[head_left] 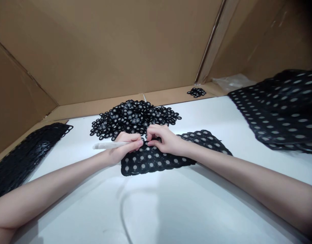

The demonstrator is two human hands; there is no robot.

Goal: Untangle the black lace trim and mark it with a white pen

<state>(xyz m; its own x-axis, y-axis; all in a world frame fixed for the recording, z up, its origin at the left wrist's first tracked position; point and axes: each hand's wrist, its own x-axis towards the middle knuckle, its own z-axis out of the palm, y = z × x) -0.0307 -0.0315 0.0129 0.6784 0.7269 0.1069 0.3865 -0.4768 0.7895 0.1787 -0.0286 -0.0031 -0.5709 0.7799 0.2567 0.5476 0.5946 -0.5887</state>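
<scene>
A black sheet with rows of pale round dots lies flat on the white table, both of my hands over its far edge. My left hand is closed around a slim white pen-like stick, whose blunt end points left; its other end is hidden by the fingers. Close beside it, my right hand is curled with thumb and fingers drawn together at the sheet's far edge. What lies in that pinch is too small to make out. Just beyond the hands is a heap of small black rings with pale centres.
A large dotted black sheet lies at the right, near a clear plastic bag. At the left rests a stack of black ring strips. A small ring cluster sits on the cardboard ledge. Cardboard walls enclose the white table.
</scene>
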